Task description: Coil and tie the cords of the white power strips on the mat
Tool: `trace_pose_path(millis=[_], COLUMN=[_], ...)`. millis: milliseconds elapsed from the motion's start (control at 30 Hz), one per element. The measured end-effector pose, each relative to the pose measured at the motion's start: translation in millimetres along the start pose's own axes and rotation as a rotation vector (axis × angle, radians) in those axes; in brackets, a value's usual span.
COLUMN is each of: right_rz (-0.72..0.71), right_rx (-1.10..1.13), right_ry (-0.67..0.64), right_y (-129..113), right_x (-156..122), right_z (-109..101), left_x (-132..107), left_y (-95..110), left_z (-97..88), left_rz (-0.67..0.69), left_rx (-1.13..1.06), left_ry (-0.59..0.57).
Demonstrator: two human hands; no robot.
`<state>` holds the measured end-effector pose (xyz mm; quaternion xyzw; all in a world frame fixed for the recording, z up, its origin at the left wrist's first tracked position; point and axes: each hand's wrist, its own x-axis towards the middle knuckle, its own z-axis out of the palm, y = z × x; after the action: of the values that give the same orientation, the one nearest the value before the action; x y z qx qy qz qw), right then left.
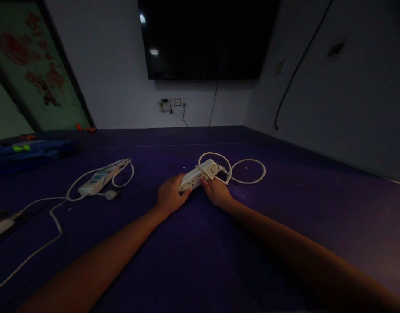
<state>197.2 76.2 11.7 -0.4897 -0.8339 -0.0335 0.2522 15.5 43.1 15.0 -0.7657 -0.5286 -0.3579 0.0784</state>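
Note:
A white power strip [196, 177] is held at a slant over the purple surface in the middle of the view. My left hand [171, 194] grips its near left end, thumb along the socket side. Around the right part, below the strip, my right hand [217, 191] is closed with its thumb on the socket face. A white cord [248, 161] loops out to the right from the strip's far end, and part of it crosses over the strip. The fingers behind the strip are hidden.
Another white power strip [98, 180] lies to the left with its cord coiled over it and its plug [110, 194] beside it. A white cable [58, 224] runs towards the lower left. Blue cloth [39, 150] lies further back. A television [209, 39] hangs above wall sockets [173, 103].

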Motion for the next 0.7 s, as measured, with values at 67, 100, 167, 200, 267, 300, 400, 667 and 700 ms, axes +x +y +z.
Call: trace_pose_path(millis=[67, 100, 167, 200, 267, 300, 400, 667, 700], right_rz=[0.006, 0.008, 0.010, 0.011, 0.018, 0.024, 0.035, 0.004, 0.000], right_rx=[-0.006, -0.007, -0.003, -0.002, -0.004, -0.008, -0.020, -0.005, 0.001], right_ry=[-0.004, -0.006, -0.011, -0.015, -0.022, -0.024, -0.040, -0.024, -0.019], right_y=[0.0, 0.0, 0.0, -0.1, -0.2, -0.2, -0.3, 1.0, 1.0], right_x=[0.1, 0.1, 0.1, 0.1, 0.2, 0.2, 0.6, 1.1, 1.0], right_z=[-0.2, -0.3, -0.4, -0.4, -0.6, -0.8, -1.1, -0.6, -0.5], left_x=[0.0, 0.0, 0.1, 0.1, 0.0, 0.0, -0.1, 0.3, 0.3], left_y=[0.1, 0.1, 0.0, -0.1, -0.2, -0.2, 0.3, 1.2, 1.1], left_z=[-0.1, -0.1, 0.0, 0.1, 0.1, 0.0, -0.5, -1.9, -1.8], left_rz=[0.001, 0.001, 0.003, 0.005, 0.010, 0.013, 0.011, 0.007, 0.013], left_rx=[-0.004, -0.005, -0.005, -0.007, -0.015, -0.020, -0.021, -0.011, -0.009], left_ry=[-0.004, -0.007, -0.007, -0.008, -0.011, -0.011, -0.007, -0.006, -0.003])
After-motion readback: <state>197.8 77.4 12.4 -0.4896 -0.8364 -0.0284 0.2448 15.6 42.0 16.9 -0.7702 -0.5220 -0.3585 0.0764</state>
